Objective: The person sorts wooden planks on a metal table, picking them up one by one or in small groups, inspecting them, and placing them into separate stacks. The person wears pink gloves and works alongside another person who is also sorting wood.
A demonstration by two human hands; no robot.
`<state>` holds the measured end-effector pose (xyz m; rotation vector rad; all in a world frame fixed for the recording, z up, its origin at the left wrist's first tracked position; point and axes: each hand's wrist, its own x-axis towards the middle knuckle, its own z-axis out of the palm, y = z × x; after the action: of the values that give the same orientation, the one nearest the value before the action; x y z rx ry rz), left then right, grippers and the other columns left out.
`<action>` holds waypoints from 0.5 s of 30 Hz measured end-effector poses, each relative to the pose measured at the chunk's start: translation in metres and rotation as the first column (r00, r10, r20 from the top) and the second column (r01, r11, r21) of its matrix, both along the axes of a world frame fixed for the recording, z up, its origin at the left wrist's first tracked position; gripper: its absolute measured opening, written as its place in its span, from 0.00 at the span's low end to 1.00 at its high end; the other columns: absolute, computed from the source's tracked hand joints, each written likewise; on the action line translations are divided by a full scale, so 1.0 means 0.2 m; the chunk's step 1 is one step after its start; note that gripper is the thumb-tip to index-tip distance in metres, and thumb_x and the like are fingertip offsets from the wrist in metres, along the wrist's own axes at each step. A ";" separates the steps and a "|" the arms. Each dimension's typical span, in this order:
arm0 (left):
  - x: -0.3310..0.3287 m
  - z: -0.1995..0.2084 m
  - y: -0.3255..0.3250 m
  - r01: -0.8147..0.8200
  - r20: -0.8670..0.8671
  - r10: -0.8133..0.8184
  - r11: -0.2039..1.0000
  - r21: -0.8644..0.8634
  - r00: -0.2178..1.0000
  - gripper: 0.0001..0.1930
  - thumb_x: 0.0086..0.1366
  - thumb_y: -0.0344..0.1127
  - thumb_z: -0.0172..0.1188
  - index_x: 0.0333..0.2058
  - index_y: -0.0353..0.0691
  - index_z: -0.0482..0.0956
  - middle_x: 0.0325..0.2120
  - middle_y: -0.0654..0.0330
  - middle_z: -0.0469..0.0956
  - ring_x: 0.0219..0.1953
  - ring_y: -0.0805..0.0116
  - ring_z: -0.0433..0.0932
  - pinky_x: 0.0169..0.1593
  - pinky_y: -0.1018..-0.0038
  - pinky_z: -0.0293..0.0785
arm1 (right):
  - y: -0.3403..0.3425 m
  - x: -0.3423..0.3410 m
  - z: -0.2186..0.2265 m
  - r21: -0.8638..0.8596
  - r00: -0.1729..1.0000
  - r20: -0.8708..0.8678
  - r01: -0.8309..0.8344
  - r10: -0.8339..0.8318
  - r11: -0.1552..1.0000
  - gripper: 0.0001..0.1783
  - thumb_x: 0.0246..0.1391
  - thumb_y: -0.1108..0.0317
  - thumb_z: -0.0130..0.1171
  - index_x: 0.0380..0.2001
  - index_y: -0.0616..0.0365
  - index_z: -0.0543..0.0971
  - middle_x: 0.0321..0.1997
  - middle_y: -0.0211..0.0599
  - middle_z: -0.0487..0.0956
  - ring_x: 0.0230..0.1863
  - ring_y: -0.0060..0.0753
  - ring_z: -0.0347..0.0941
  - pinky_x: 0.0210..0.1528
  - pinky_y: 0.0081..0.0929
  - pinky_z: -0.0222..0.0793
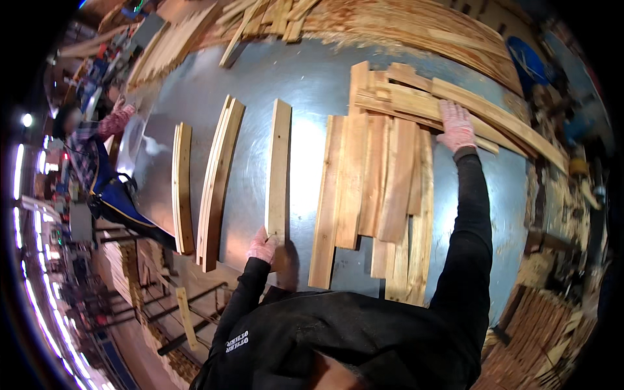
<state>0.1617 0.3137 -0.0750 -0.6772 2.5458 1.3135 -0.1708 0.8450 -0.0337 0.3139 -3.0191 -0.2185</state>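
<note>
My left hand [261, 248], in a pinkish-white glove, is closed on the near end of a pale wooden board [278, 169]. The board lies lengthwise away from me on a shiny metal table [305, 78]. My right hand [457, 127], gloved alike, reaches far forward with its fingers stretched over a crosswise pile of boards [416, 103]; its palm side is hidden. Just in front of my body, several reddish and yellow boards [367, 175] lie side by side, overlapping, with uneven near ends.
Left of my left hand lie a short stack of boards [221, 182] and another narrow stack [182, 188]. At the far left a co-worker [97, 149] in blue overalls touches the table. Wooden sheets [403, 26] edge the far side. More stacked lumber [533, 344] stands at lower right.
</note>
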 end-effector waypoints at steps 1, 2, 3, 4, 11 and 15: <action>0.01 0.00 -0.02 0.029 0.031 -0.024 0.980 -0.199 0.999 0.25 0.64 0.40 0.55 0.59 0.41 0.68 0.46 0.53 0.80 0.48 0.58 0.78 0.50 0.65 0.73 | 0.00 -0.09 -0.03 0.065 1.000 -0.008 0.000 0.000 0.998 0.53 0.40 0.61 0.69 0.69 0.53 0.55 0.69 0.44 0.64 0.69 0.47 0.59 0.69 0.46 0.53; 0.07 0.00 0.00 0.075 0.082 -0.047 0.923 -0.379 0.996 0.27 0.64 0.46 0.56 0.61 0.45 0.67 0.46 0.51 0.80 0.46 0.53 0.80 0.48 0.61 0.75 | 0.02 -0.15 -0.03 0.138 1.000 -0.009 -0.001 0.002 0.990 0.52 0.41 0.62 0.68 0.69 0.53 0.55 0.68 0.45 0.65 0.68 0.49 0.61 0.68 0.44 0.56; 0.07 0.00 0.02 -0.016 0.134 0.055 0.961 -0.277 0.989 0.29 0.65 0.53 0.52 0.63 0.51 0.65 0.48 0.48 0.79 0.48 0.48 0.78 0.48 0.55 0.74 | 0.06 -0.23 -0.07 0.084 1.000 0.002 -0.017 0.017 0.996 0.49 0.42 0.64 0.66 0.69 0.52 0.56 0.66 0.47 0.67 0.65 0.50 0.64 0.66 0.42 0.59; 0.02 0.07 0.09 0.009 0.191 0.062 0.937 -0.348 0.980 0.29 0.66 0.48 0.53 0.63 0.48 0.63 0.46 0.48 0.79 0.46 0.48 0.79 0.47 0.52 0.74 | 0.08 -0.30 -0.10 0.033 1.000 0.016 -0.026 0.025 0.999 0.47 0.44 0.65 0.64 0.68 0.52 0.57 0.64 0.49 0.69 0.63 0.52 0.67 0.65 0.39 0.63; -0.14 0.33 0.62 0.392 0.168 -0.354 0.811 -0.435 0.920 0.43 0.55 0.51 0.66 0.63 0.34 0.59 0.61 0.37 0.60 0.63 0.38 0.58 0.65 0.44 0.51 | -0.36 -0.32 0.35 -0.090 0.850 0.525 0.102 -0.040 0.991 0.35 0.45 0.64 0.58 0.61 0.51 0.68 0.55 0.56 0.76 0.56 0.53 0.73 0.57 0.39 0.69; -0.14 0.33 0.71 0.578 0.326 -0.483 0.598 -0.555 0.813 0.50 0.53 0.57 0.67 0.65 0.35 0.54 0.61 0.35 0.59 0.62 0.36 0.59 0.63 0.46 0.56 | -0.19 -0.27 0.06 -0.171 0.713 0.451 -0.521 0.536 0.836 0.22 0.48 0.57 0.66 0.45 0.55 0.81 0.48 0.51 0.80 0.50 0.48 0.76 0.51 0.34 0.71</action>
<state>0.1344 0.4563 -0.0090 -0.0348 2.7242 0.1714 -0.2240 0.8061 -0.0214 1.4069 -3.2057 -0.0406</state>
